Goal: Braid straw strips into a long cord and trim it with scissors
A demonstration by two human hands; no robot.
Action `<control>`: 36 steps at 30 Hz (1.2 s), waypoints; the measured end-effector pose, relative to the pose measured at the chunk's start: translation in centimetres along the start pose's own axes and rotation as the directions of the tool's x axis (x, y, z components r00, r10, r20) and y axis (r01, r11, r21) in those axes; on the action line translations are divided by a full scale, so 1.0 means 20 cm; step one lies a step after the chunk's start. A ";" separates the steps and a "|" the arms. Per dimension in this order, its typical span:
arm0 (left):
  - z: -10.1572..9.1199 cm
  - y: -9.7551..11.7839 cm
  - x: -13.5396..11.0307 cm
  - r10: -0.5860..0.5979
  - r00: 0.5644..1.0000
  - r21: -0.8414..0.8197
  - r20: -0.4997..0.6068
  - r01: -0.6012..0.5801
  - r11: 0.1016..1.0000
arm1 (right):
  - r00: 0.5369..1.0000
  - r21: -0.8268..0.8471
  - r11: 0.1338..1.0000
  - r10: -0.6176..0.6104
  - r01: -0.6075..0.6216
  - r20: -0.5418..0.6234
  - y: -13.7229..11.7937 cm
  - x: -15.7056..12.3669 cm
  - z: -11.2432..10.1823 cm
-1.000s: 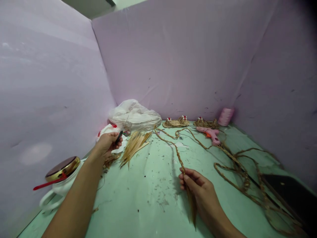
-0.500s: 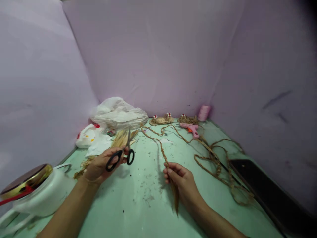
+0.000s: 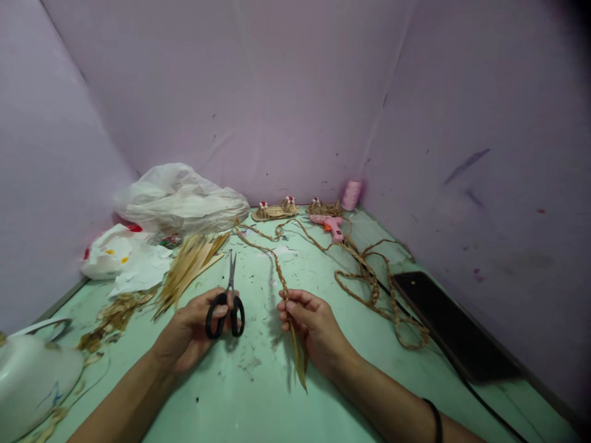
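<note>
My left hand (image 3: 196, 326) is closed on a pair of black-handled scissors (image 3: 232, 280), thumb at one loop, with the slightly parted blades pointing away from me. In my right hand (image 3: 311, 323) a long braided straw cord (image 3: 279, 271) is pinched near its end. Loose, unbraided strands (image 3: 298, 357) hang from the pinch toward me. From there the braid runs up the table, bends near the back and winds over to the right, where it lies in loops (image 3: 364, 295). The scissors and the cord are apart.
Flat dry straw strips (image 3: 189, 264) lie left, near a white plastic bag (image 3: 180, 200). At the back are woven straw slippers (image 3: 276, 212), a pink glue gun (image 3: 329, 226) and a pink thread spool (image 3: 351, 195). A black phone (image 3: 447, 326) lies right, a white pot (image 3: 37, 381) left.
The view has turned to the right. The scissors in my left hand have swung round so their blades and both loops show more plainly. My right hand keeps its pinch on the braid.
</note>
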State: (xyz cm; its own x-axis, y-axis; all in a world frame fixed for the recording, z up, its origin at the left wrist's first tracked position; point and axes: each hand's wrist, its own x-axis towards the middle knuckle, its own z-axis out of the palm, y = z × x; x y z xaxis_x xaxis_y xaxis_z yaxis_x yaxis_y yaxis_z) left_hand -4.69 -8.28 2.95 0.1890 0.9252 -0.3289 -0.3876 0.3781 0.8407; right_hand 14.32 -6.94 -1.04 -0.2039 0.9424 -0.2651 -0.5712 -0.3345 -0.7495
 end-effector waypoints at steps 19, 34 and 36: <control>0.14 -0.14 -0.07 -0.157 0.985 0.011 0.075 0.157 0.988 | 1.000 0.014 1.000 0.016 -0.016 0.018 0.01 0.01 0.00; 0.02 -0.09 -0.06 0.121 0.991 0.305 0.056 -0.133 0.943 | 1.000 -0.010 1.000 0.005 -0.005 0.010 0.00 0.00 0.00; 0.02 -0.10 -0.06 0.180 0.980 0.486 0.087 -0.199 0.851 | 1.000 -0.012 1.000 0.010 -0.010 -0.008 0.01 0.00 0.00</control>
State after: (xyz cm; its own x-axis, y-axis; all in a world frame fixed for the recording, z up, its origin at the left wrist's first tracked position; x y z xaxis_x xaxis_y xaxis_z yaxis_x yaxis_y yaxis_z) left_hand -3.86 -10.18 1.78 0.1938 0.9719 -0.1336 0.0715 0.1218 0.9900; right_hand 14.31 -6.92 -1.19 -0.2032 0.9389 -0.2778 -0.5595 -0.3442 -0.7540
